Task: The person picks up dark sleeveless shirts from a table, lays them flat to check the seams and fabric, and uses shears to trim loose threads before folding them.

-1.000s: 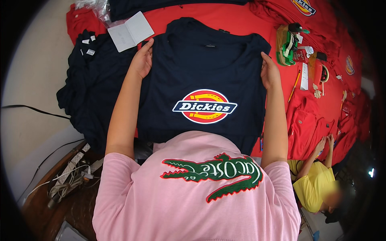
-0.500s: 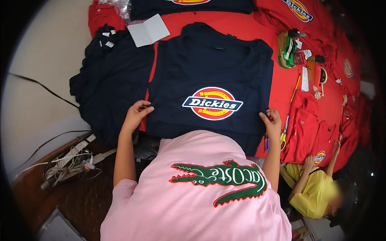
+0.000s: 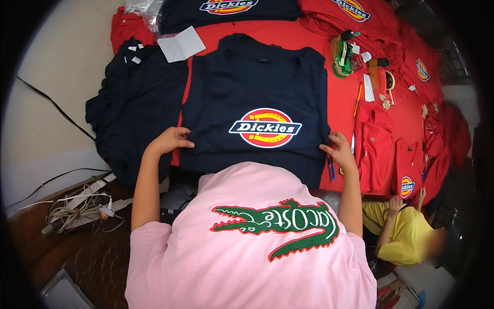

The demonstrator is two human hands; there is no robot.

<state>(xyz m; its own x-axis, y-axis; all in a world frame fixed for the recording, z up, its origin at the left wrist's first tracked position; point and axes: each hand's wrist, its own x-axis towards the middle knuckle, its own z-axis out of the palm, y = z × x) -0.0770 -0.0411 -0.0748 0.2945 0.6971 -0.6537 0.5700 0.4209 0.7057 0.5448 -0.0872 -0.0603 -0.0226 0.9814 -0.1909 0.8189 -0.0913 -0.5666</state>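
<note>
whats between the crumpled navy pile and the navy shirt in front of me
In the head view, a narrow strip of red surface lies between the navy pile and the navy shirt, with the left hand across its lower part.

On the counter [image 3: 339, 105], the front shirt [image 3: 257, 87] lies between the left hand [image 3: 172, 140] and the right hand [image 3: 342, 153], with a heap of garments [image 3: 136, 98] to its left, a notebook [image 3: 181, 45] at the heap's far end, another shirt [image 3: 280, 10] behind, and a pencil [image 3: 357, 100] to its right.
</note>
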